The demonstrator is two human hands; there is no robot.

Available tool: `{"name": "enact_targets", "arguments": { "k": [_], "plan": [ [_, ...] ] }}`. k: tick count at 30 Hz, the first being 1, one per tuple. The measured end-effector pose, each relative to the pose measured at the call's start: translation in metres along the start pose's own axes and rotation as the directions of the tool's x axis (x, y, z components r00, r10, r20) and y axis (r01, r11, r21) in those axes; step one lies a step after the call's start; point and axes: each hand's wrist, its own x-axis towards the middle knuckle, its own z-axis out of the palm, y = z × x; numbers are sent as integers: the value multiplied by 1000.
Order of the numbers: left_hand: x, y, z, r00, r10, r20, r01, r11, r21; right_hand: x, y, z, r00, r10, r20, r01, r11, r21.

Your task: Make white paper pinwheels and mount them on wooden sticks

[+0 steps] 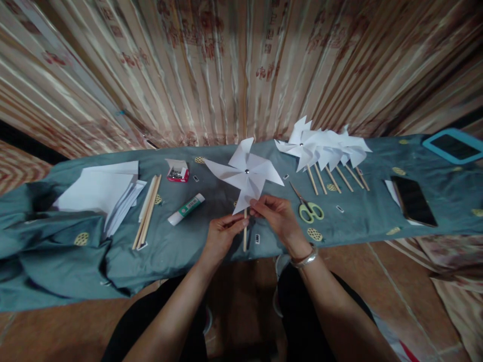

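A white paper pinwheel [260, 168] with a dark pin at its centre is held above the cloth, its wooden stick [245, 236] pointing toward me. My left hand [222, 232] pinches the stick just below the blades. Close by, my right hand [274, 215] has its thumb and fingers closed at the lower blade, near the top of the stick; whether it grips paper or stick is hard to make out. Scissors with green handles [311, 211] lie right of my right hand. A glue stick [186, 209] lies left of my left hand.
Several finished pinwheels [324, 143] lie overlapping at the back right. A phone [413, 201] and a blue-framed tablet [455, 146] are farther right. Leftward are an open red box of pins [177, 174], loose wooden sticks [148, 213] and white paper sheets [100, 188]. A curtain [226, 65] hangs behind.
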Motion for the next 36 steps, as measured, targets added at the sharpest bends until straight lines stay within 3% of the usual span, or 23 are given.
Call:
{"name": "enact_targets", "arguments": {
  "k": [10,17,22,28,32,36],
  "plan": [
    [0,-2,-1,999,29,24,-29,1000,0,-2,1,4,998,-59,22,60,996,-70],
    [0,1,-2,999,38,5,-39,999,20,-3,-5,0,999,-14,29,16,998,-59],
    [0,0,-2,1000,22,-6,-21,1000,10,1,-13,-15,985,-98,-142,93,995,-44],
    [0,0,-1,1000,4,7,-4,1000,15,12,-16,-39,871,-302,-387,298,952,-71],
    [0,0,-1,999,2,36,-4,999,38,21,-14,-48,821,-354,-448,328,935,-138],
    [0,1,0,998,12,67,-18,996,88,29,-12,-50,849,-349,-398,308,937,-165]
  ]
}}
